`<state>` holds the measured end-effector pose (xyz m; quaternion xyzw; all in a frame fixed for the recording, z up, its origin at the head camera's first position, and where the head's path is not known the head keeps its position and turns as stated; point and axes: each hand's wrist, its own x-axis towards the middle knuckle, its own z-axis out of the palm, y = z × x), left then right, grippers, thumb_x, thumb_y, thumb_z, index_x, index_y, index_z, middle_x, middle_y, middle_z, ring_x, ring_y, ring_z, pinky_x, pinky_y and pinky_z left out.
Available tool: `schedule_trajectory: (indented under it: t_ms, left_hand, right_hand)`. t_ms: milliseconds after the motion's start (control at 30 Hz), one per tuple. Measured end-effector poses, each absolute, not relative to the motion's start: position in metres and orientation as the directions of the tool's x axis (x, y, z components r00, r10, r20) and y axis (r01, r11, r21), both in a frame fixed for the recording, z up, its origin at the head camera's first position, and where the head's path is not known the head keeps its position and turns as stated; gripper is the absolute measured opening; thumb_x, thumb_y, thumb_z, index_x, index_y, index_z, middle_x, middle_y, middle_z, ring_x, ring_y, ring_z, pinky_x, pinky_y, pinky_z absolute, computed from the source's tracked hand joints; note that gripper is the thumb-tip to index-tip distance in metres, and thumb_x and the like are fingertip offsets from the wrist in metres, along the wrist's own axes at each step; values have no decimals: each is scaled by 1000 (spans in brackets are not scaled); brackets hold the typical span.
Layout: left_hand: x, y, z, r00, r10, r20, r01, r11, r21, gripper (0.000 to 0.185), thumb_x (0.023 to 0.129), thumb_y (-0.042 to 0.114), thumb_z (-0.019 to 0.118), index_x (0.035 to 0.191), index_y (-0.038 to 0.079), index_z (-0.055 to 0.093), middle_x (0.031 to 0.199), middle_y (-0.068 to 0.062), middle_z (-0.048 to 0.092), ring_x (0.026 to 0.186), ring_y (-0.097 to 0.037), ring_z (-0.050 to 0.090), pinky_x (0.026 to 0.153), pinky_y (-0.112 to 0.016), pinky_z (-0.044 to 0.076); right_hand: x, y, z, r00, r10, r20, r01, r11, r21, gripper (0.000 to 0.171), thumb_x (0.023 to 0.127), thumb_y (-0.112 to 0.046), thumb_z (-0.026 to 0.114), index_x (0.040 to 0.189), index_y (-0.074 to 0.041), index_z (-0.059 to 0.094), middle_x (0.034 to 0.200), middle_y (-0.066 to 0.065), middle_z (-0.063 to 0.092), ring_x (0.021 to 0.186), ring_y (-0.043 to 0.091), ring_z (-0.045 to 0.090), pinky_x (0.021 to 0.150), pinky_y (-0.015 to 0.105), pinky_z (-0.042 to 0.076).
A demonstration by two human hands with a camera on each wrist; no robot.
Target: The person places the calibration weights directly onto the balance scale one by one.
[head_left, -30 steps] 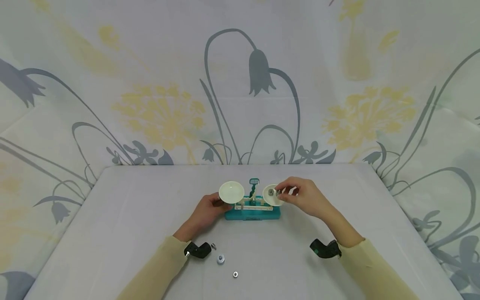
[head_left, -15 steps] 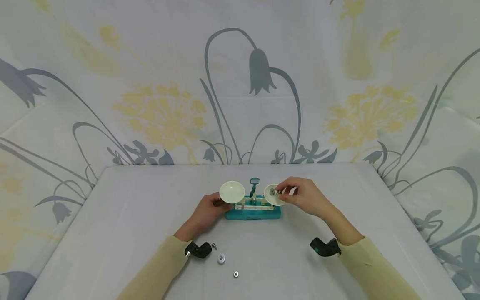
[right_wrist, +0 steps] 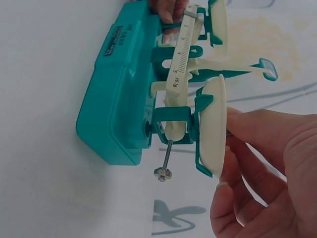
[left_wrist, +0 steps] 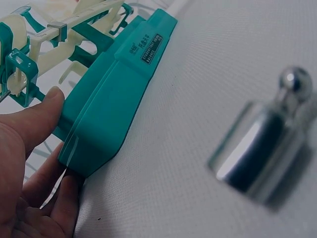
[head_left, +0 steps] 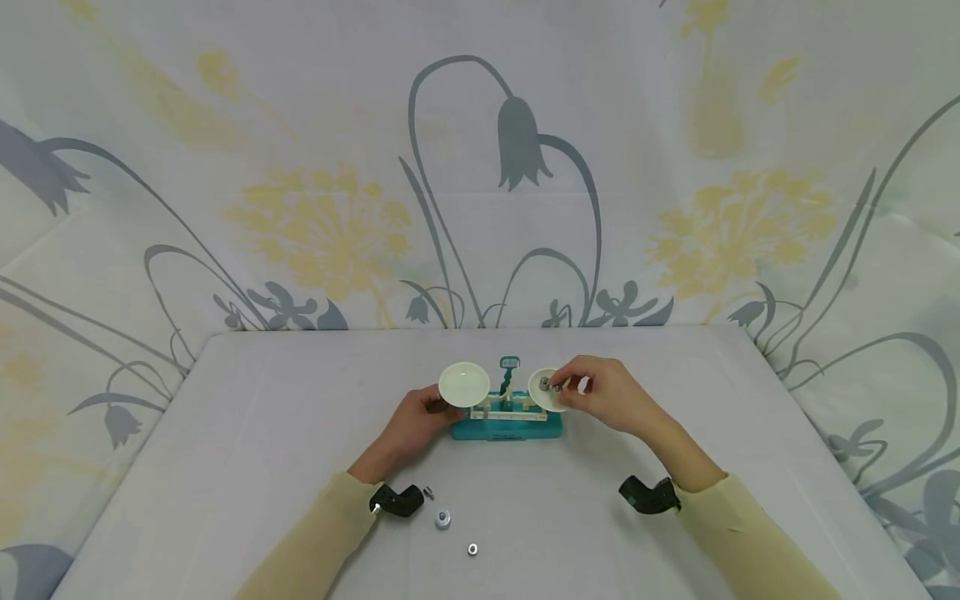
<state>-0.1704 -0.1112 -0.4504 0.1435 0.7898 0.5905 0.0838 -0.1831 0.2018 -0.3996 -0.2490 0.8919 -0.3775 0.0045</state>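
Observation:
A teal balance scale (head_left: 506, 427) with two cream pans stands toward the back of the table. My left hand (head_left: 418, 425) grips the left end of its base, the thumb on the upper side and fingers beneath, as the left wrist view shows. The left pan (head_left: 463, 385) has nothing on it. On the right pan (head_left: 537, 399) sits a small metal weight (head_left: 544, 383). My right hand (head_left: 603, 392) reaches over that pan, thumb and finger pinching another small weight (right_wrist: 228, 133); the fingers and pan rim mostly hide it.
Nearer the front lie a knobbed cylindrical weight (left_wrist: 257, 148), which looms large in the left wrist view, and a small ring-like metal piece (head_left: 472, 549). Another small metal piece (head_left: 428, 492) lies beside the left wrist camera (head_left: 397, 501). Flower-printed cloth (head_left: 480, 208) hangs behind the table.
My right hand has shifted very slightly at the right pan, its fingertips still around the small weight. The left hand and the balance scale stay in place.

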Motion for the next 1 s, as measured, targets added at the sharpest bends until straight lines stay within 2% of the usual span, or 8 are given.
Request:
schedule_trajectory:
  t_ms: [533, 767, 1000]
  left_hand:
    - [-171, -112, -451, -943, 330, 38, 130, 263, 956, 34, 90, -2, 69, 123, -7, 65, 126, -20, 65, 123, -35, 57, 103, -46, 46]
    - [-186, -113, -483, -949, 313, 29, 116, 264, 957, 38, 90, -1, 70, 127, -4, 64, 127, -18, 64, 124, -33, 57, 103, -46, 45]
    - [-188, -114, -488, -953, 300, 27, 112, 269, 957, 37, 89, 4, 73, 126, 3, 67, 125, -11, 67, 122, -28, 60, 103, -43, 47]
  right_hand:
    - [-181, 201, -398, -882, -440, 167, -426, 597, -679, 14, 86, -5, 76, 98, -11, 75, 90, -6, 67, 84, 15, 58, 70, 30, 49]
    - [-180, 202, -396, -885, -430, 177, -426, 599, -678, 14, 87, -6, 77, 99, -11, 75, 90, -7, 67, 84, 15, 59, 71, 29, 50]
    - [-177, 203, -392, -885, -418, 206, -434, 580, -689, 14, 87, -5, 75, 100, -10, 75, 91, -6, 68, 85, 16, 59, 72, 29, 51]
